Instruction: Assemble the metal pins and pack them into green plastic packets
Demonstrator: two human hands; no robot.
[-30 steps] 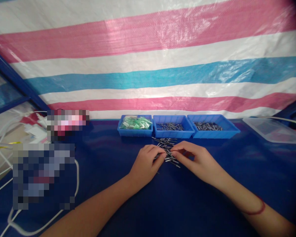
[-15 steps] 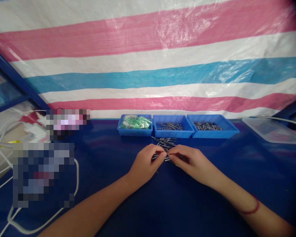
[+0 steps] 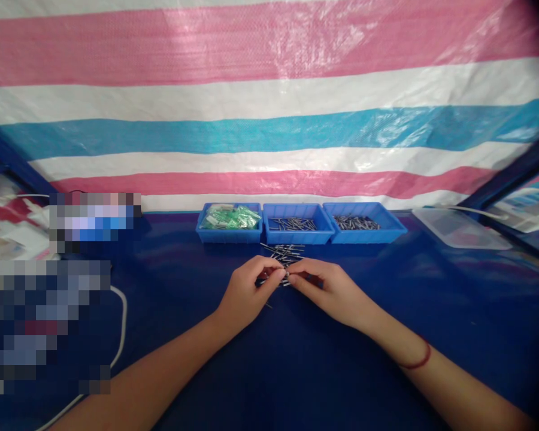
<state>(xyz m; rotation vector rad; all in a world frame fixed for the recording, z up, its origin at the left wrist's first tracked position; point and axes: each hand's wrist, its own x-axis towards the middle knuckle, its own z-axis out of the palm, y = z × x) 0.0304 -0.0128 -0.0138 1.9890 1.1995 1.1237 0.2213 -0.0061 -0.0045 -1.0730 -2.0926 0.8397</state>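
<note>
No readable writing or brand anywhere. Left hand [image 3: 245,293] and right hand [image 3: 327,287] meeting fingertip to fingertip over a loose pile of small metal pins [image 3: 282,254] on the blue table [image 3: 296,359], each pinching pins; exact count too small to tell. Behind the pile, three blue bins in a row: green packets [image 3: 229,217], pins [image 3: 296,222], more pins [image 3: 359,222]. Compared with a second ago, both hands slightly nearer the bins, pinch tighter, view shifted rightward.
</note>
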